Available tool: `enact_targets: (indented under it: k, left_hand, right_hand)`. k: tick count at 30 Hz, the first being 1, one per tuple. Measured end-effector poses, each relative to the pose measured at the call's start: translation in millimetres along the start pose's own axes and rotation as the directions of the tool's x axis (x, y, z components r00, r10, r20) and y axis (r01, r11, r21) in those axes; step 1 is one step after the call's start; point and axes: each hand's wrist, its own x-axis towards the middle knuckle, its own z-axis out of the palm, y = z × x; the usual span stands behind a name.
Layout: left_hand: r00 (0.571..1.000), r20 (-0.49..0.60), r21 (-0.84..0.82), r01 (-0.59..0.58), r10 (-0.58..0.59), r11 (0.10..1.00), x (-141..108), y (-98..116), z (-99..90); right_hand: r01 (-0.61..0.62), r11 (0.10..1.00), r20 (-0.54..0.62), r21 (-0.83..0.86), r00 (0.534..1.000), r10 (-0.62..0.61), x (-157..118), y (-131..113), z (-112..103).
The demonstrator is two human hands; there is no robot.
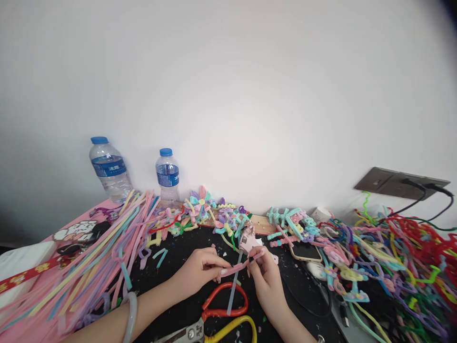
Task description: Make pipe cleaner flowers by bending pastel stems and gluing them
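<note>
A pink pipe cleaner (233, 270) stretches between my two hands over the black mat. My left hand (202, 270) pinches its left end between thumb and fingers. At its other end, my right hand (264, 276) is closed on it with thumb and forefinger. Just behind lies a pink hot glue gun (247, 242), partly covered by my right hand. A translucent glue stick (233, 291) comes out towards me and passes under the pipe cleaner. Below my hands rest large scissors (230, 314) with one red and one yellow handle.
Loose pipe cleaners (121, 243) lie in a bundle at left. Two water bottles (167, 174) stand by the wall. Finished pipe-cleaner flowers (202, 202) line the back. At right are a phone (305, 251), a mouse (315, 269), a tangled pipe-cleaner heap (403, 267) and a wall socket (392, 182) with cables.
</note>
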Motion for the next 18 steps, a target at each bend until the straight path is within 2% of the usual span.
enact_targets:
  k: [18]
  left_hand:
    - [0.999, 0.037, 0.030, -0.032, 0.031, 0.999, -1.4, 5.0, -1.6]
  right_hand:
    - [-0.032, 0.998, 0.031, 0.050, 0.999, 0.030, -1.7, 5.9, -0.8]
